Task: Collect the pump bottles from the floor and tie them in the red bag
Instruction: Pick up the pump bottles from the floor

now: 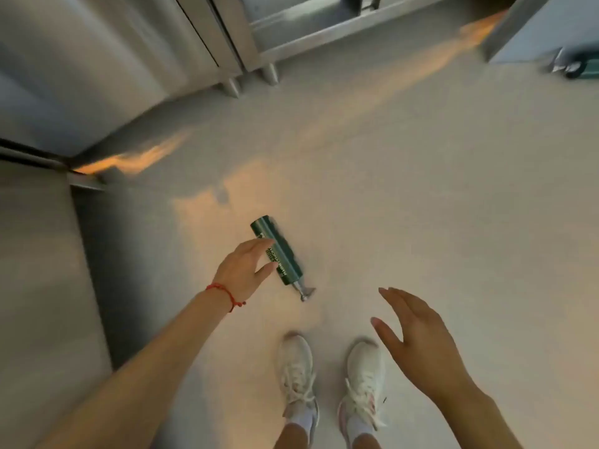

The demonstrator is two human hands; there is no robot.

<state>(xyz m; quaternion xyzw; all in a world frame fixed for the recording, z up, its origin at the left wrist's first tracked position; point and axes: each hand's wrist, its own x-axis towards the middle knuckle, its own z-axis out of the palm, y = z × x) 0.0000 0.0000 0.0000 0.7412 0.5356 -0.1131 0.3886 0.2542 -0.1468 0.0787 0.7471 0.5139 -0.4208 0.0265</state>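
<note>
A dark green pump bottle (281, 254) with white lettering lies on its side on the pale floor, its silver pump head pointing toward my feet. My left hand (243, 268), with a red string on the wrist, hovers over the bottle's left side, fingers spread and covering part of the label. My right hand (418, 332) is open, held above the floor to the bottle's right, holding nothing. No red bag is in view.
Stainless steel cabinets (107, 69) on short legs line the left and the far side. A second green object (580, 68) lies by a grey unit at the top right. My white sneakers (296, 367) stand just below the bottle.
</note>
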